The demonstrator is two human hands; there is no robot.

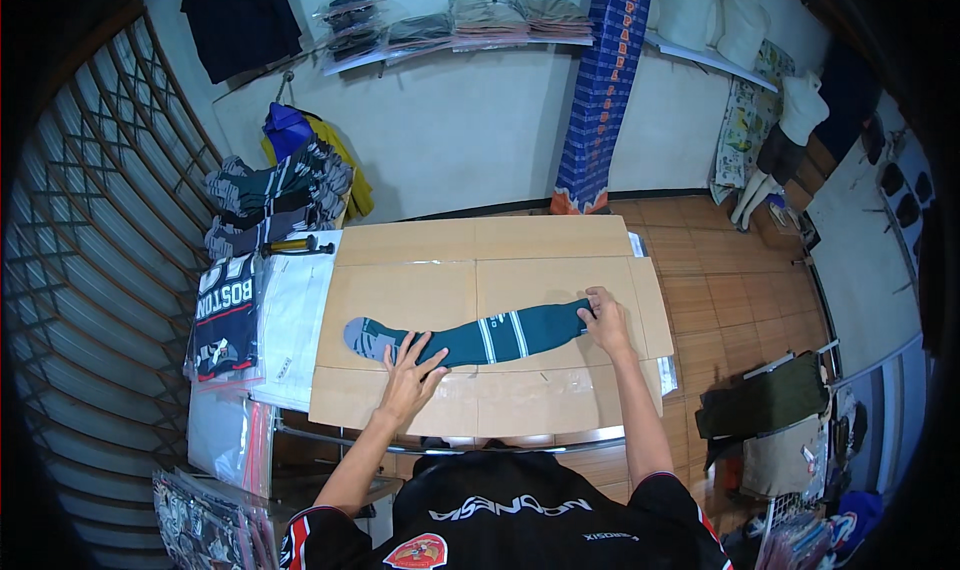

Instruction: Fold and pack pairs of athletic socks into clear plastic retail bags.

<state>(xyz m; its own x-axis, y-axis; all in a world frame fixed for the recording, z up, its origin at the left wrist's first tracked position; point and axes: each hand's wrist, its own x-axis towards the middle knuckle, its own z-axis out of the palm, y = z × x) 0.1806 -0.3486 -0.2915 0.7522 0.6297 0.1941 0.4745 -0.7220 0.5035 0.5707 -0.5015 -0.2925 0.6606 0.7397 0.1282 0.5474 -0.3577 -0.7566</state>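
Note:
A long dark green sock [460,344] with white stripes and a grey foot lies flat across a cardboard sheet [400,290], its toe to the left and its cuff to the right. My left hand [408,378] rests on the sock near the heel, fingers spread and pressing down on the fabric. At the other end, my right hand [606,324] has its thumb and fingers closed on the cuff, hiding part of its edge.
Left of the cardboard are a bagged dark jersey [226,320], white plastic packets [295,330] and a heap of green and grey socks [275,190]. Bagged garments [430,30] line a wall shelf. Folded clothes [765,400] hang at the right over a tiled floor [690,300].

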